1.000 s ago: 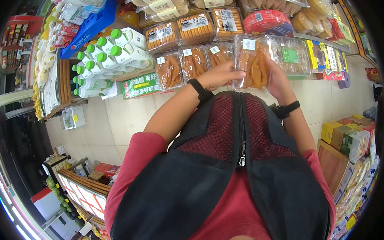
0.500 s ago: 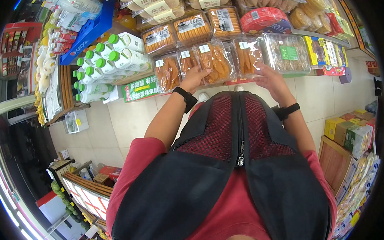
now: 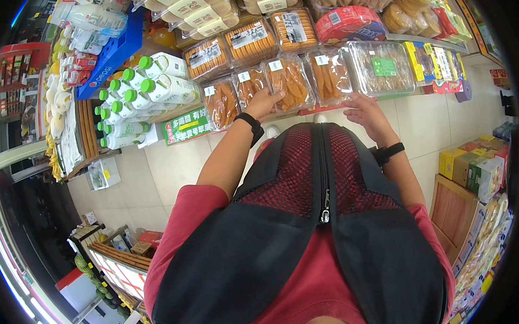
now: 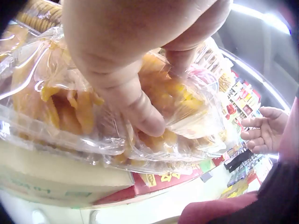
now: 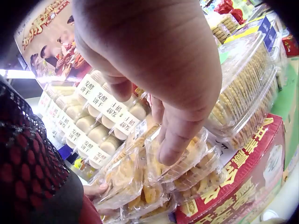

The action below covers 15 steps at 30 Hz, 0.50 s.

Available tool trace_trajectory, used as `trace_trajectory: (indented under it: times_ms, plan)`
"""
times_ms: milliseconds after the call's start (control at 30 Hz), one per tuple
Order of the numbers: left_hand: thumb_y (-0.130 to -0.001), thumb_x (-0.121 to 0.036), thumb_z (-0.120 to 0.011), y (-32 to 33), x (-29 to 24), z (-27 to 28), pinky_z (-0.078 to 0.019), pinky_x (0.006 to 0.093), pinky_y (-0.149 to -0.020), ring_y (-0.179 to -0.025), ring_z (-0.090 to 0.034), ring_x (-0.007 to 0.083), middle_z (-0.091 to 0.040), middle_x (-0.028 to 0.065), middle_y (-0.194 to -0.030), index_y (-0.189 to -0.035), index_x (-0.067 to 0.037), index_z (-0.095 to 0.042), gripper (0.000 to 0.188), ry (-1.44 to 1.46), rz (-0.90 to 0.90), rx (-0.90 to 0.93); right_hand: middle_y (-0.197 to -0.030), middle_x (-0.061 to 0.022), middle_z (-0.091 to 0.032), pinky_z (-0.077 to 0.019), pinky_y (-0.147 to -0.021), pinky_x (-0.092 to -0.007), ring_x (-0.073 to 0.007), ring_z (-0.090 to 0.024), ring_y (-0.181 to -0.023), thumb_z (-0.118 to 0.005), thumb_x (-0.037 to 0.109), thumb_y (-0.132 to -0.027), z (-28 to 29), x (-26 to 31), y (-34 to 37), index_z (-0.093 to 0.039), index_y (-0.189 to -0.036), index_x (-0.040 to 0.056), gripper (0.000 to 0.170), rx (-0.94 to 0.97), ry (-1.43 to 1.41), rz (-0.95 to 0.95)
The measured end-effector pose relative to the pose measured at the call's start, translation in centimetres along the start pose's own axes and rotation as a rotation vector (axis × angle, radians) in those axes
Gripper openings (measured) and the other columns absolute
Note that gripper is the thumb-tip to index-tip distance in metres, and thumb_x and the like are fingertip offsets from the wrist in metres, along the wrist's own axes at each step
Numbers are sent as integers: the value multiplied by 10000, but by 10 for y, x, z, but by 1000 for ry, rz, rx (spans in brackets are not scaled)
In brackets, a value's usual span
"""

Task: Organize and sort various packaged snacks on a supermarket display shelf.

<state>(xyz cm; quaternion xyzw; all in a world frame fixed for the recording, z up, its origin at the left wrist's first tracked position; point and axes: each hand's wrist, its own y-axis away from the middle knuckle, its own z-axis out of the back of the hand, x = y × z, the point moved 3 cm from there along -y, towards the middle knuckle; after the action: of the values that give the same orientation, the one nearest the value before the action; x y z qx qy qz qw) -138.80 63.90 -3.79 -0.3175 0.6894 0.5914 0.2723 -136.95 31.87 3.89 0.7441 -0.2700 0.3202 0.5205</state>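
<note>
Tiled floor [image 3: 147, 209] is showing at eight o'clock, green-capped bottles [image 3: 147, 90] at ten. Four orange packs [image 3: 283, 88] are sitting in a row at twelve. Hands apart: left hand [image 3: 263, 104] touching third pack [image 3: 293, 85], grip unclear; right hand [image 3: 370, 116] hovering loosely beside fourth pack [image 3: 331, 78]. Row looking nearly finished; left hand's release seemingly pending.

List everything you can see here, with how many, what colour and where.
Orange-strip packs: at least four, orange, front centre
Biscuit packs: three, tan, behind those
Labelled packs: several, pale, top
Round box: one, red and purple, top
Green-labelled box: at least one, clear, right of the strips
Bottles: many, white with green caps, left
Crate: one, blue, upper left
Sign: one, green, below bottles
Cartons: several, yellow, brown, green, right
Vest: one, black, over shirt
Shirt: one, red
Left hand: one, bare, on an orange-strip pack
Right hand: one, bare, near the rightmost
</note>
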Motion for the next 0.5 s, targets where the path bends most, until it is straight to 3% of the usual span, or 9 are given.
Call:
trace_trajectory:
  times_ms: [233, 300, 500]
  plan:
    - [-903, -278, -670, -15, 16, 13, -527, 333, -707, -803, -617, 155, -620, 60, -950, -1108, -28, -521, 356, -258, -4, -88, -1029, -59, -617, -506, -773, -290, -154, -616, -861, -594, 360, -947, 2, -4, 0, -550, -1167, 80, 358, -5, -1, -28]
    - [-852, -382, -676, -13, 17, 15, -509, 323, -538, -622, -598, 176, -593, 138, -780, -980, 94, -526, 516, -299, -108, -177, -1028, -59, -618, -505, -771, -287, -151, -616, -858, -597, 361, -946, 1, -3, -1, -550, -1165, 81, 359, -8, 1, -30]
    - [-884, -333, -648, 4, 6, 10, -510, 308, -554, -643, -597, 163, -594, 104, -779, -992, 76, -553, 433, -200, -86, -162, -1034, -62, -619, -504, -779, -289, -157, -617, -865, -591, 362, -947, -4, -1, 1, -545, -1176, 79, 366, -4, 26, -39]
